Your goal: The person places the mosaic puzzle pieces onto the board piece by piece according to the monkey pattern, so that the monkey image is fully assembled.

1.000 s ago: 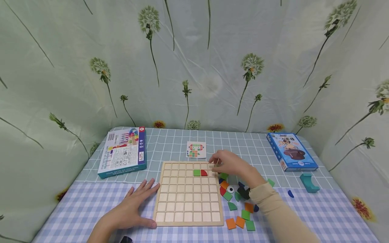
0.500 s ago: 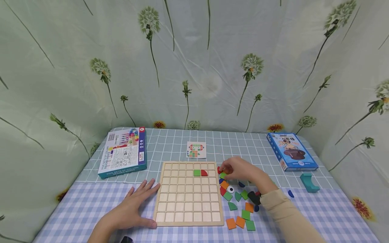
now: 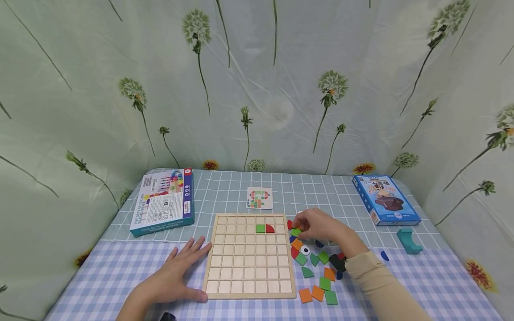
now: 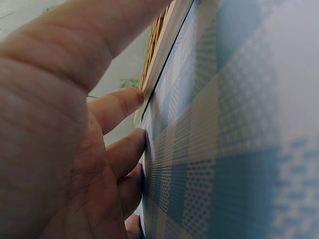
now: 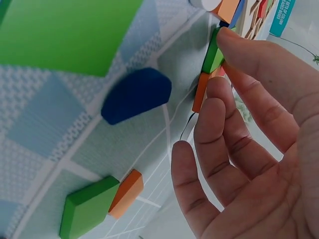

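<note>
A wooden grid board lies flat on the checked cloth. It bears a green square tile and a red quarter-circle tile, side by side in its second row. My left hand rests with spread fingers at the board's left edge, thumb at the lower corner. Beyond the right edge, my right hand pinches a green tile at the pile between thumb and index finger; its other fingers are loosely bent. A red tile lies just left of those fingertips.
Loose tiles, such as an orange square and a round eye tile, spread right of the board. A pattern card lies behind it. Boxes stand at back left and back right, with a teal curved block near the latter.
My right hand has moved right, from over the board's upper right corner to the pile beside it. A red tile now shows there by the edge. My left hand stays put.
</note>
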Demonstrator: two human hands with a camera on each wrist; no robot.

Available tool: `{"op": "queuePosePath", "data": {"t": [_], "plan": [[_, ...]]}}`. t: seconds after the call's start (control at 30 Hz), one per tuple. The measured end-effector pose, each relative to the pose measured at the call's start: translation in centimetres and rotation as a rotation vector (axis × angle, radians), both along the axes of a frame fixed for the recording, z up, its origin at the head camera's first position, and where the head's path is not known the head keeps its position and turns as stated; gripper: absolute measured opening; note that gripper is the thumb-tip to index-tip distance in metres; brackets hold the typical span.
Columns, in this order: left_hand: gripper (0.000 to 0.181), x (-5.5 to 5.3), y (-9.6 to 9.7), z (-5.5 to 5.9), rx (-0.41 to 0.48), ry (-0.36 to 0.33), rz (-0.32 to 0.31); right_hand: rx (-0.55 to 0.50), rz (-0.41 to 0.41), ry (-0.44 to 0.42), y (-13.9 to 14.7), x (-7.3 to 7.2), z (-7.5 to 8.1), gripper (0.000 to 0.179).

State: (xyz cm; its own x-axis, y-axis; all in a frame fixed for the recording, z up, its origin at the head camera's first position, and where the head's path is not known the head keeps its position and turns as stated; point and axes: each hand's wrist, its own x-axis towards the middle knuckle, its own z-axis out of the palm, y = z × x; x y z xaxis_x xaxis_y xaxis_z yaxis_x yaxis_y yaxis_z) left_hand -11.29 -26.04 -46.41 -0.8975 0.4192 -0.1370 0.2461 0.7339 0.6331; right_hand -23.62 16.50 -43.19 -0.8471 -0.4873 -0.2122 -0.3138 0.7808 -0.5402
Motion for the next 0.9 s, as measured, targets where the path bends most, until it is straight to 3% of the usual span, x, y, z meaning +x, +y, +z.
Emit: {"op": "queuePosePath", "data": {"t": [0.9], "plan": [[0.121, 0.04, 0.03, 0.11, 0.009, -0.022, 0.007, 0.102, -0.018, -0.003, -0.56, -0.21, -0.16, 0.026]]}}
